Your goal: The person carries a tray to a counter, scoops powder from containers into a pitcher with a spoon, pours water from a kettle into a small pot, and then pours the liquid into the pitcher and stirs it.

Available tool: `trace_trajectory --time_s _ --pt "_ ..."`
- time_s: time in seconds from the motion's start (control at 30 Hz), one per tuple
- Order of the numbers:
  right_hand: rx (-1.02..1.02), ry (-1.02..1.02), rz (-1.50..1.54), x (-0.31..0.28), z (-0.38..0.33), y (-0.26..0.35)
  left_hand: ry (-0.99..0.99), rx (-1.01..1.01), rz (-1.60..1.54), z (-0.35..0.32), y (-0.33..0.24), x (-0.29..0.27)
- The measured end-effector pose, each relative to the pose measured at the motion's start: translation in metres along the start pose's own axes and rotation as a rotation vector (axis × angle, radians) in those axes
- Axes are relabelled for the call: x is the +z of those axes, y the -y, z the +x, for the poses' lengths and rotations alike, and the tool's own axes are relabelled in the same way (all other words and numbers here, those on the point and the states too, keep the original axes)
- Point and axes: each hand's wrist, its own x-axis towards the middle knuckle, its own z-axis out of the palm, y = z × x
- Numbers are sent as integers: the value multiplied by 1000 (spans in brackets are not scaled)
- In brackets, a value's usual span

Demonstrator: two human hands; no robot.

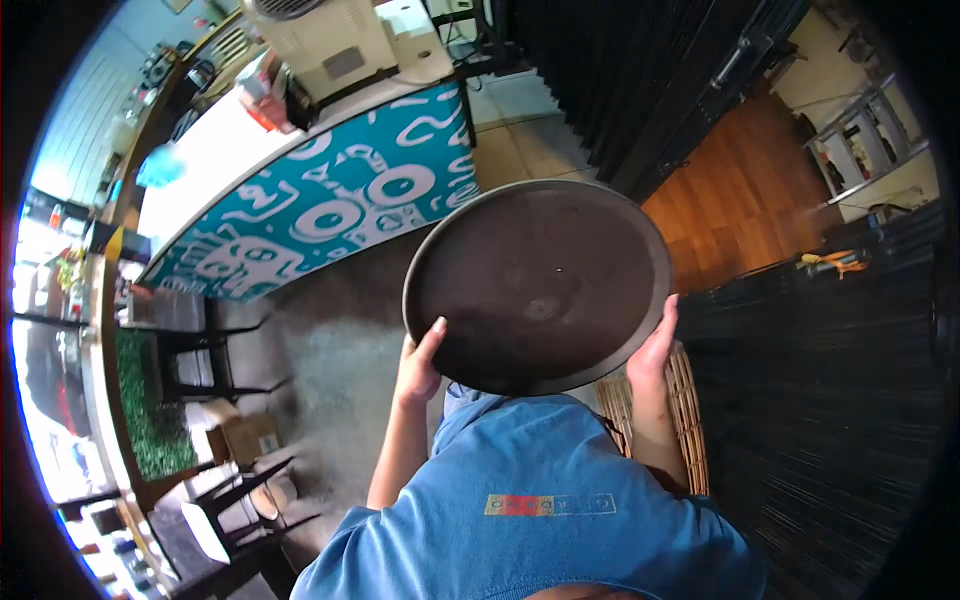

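Note:
A large round dark-brown serving tray (540, 270) with a raised rim is held out in front of my body. My left hand (422, 368) grips its near left edge, the thumb lying over the rim and the other fingers hidden underneath. At the right edge, my right hand (652, 350) is closed around the rim, with its fingers partly out of sight below. Nothing rests on the tray apart from a tiny light speck and a pale scuffed spot.
Ahead on the left stands a white-topped counter (215, 150) with a teal patterned front, carrying a beige machine (335, 50). Black stools (205, 360) and a cardboard box (245, 438) are at left. A woven basket (683, 410) sits by my right arm, beside a black slatted wall (800, 400).

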Motion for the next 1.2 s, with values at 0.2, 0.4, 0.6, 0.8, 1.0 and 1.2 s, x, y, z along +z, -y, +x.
trace_trajectory --time_s 0.2,0.4,0.6,0.8,1.0,1.2 --pt "-129 -17 13 77 71 3 131 -51 34 133 -83 33" --pt "-283 -42 57 116 128 17 261 -34 151 233 -125 75" --pt "-181 93 129 102 188 15 283 -95 235 306 -119 135" --pt "-157 128 88 113 303 35 140 -52 278 375 -103 185" --pt "-83 266 -93 154 446 90 42 117 128 446 -131 260" --pt "-32 289 -73 219 540 116 -72 136 94 491 -127 288"
